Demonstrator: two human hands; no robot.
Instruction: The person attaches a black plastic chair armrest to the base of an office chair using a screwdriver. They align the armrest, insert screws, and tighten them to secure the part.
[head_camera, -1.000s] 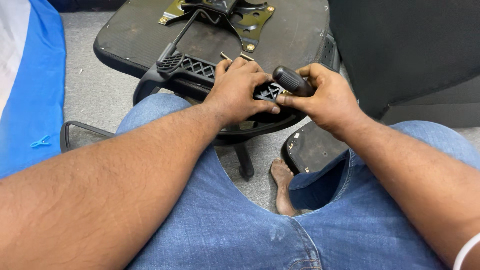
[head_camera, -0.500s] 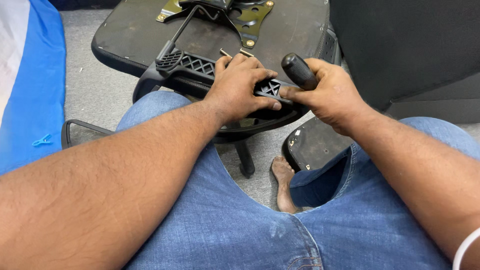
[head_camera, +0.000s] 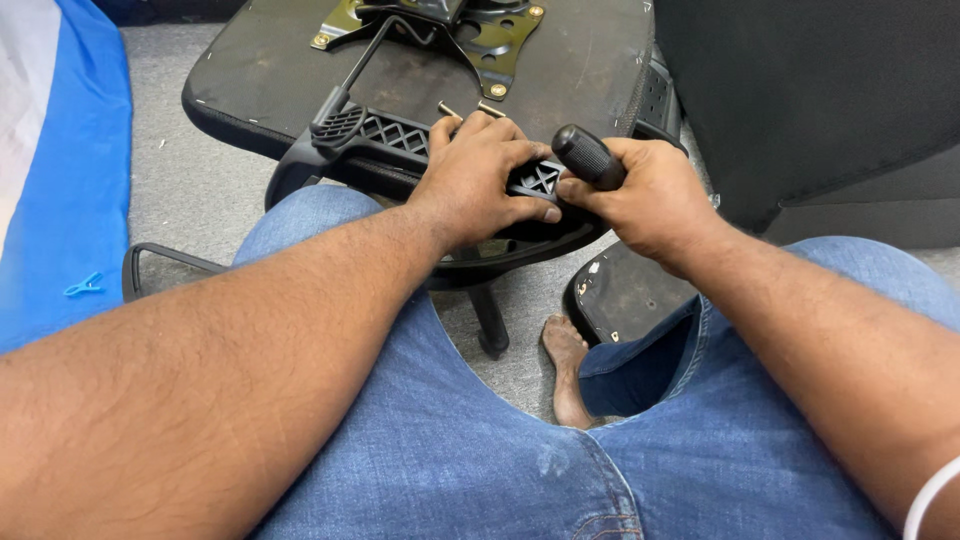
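An upturned black chair seat (head_camera: 260, 70) lies in front of my knees, its metal mounting plate (head_camera: 500, 50) facing up at the far side. A black plastic armrest bracket (head_camera: 370, 130) with a lattice pattern rests on the seat's near edge. My left hand (head_camera: 480, 180) presses down on the bracket, fingers curled over it. My right hand (head_camera: 650, 195) is closed around a black-handled screwdriver (head_camera: 588, 155), held at the bracket's right end beside my left thumb. Two small bolts (head_camera: 465, 108) lie just beyond my left fingers. The tool's tip is hidden.
Blue and white fabric (head_camera: 60, 170) covers the floor at left, with a small blue clip (head_camera: 85, 285) on it. A large black chair back (head_camera: 820, 100) stands at right. A black armrest pad (head_camera: 630, 295) lies by my bare foot (head_camera: 570, 370) on grey carpet.
My right hand has tilted the screwdriver handle more upright and shifted it slightly up. My left hand stays pressed on the bracket.
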